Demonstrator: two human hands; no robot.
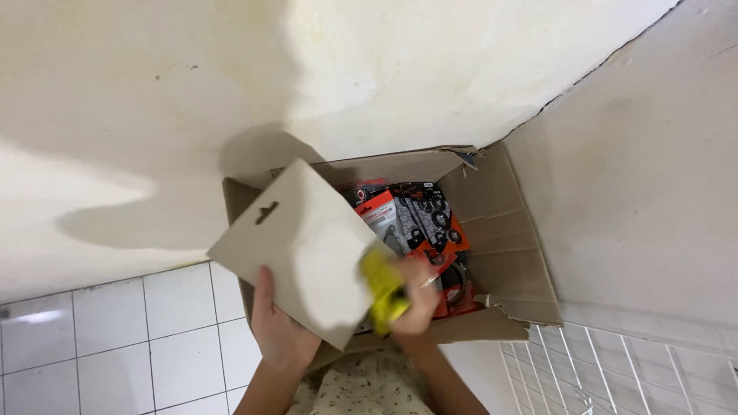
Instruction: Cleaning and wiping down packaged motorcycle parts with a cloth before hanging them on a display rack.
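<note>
Two bare hands over an open cardboard box (507, 253), seen from the head camera. Left hand (278, 327): grip closed on the lower edge of a flat cardboard backing card (304, 246), thumb up on the card's face, the other digits hidden behind it. Right hand (419, 296): grip curled shut around a yellow item (384, 290), blurred, kind not discernible; the item meets the card's right lower edge. Backing card: plain grey-brown board, roughly rectangular, unprinted on the side shown, with a slotted hang hole (267, 213) near its upper left corner. Position: held above the left half of the box, covering that part of the opening. Orientation: tilted, hang-hole end toward upper left, held end toward lower right; long axis runs diagonally from upper left to lower right. Box contents visible to the right of the card: several carded packages (430, 223) in orange, black and grey, stacked loosely, showing dark ring-shaped parts. Box flaps open, the right flap (511, 207) leaning against the wall. Surroundings: pale plaster wall (384, 69) behind the box, white tiled floor (138, 338) at lower left, white wire rack (615, 369) at lower right, patterned fabric (369, 388) between the forearms.
</note>
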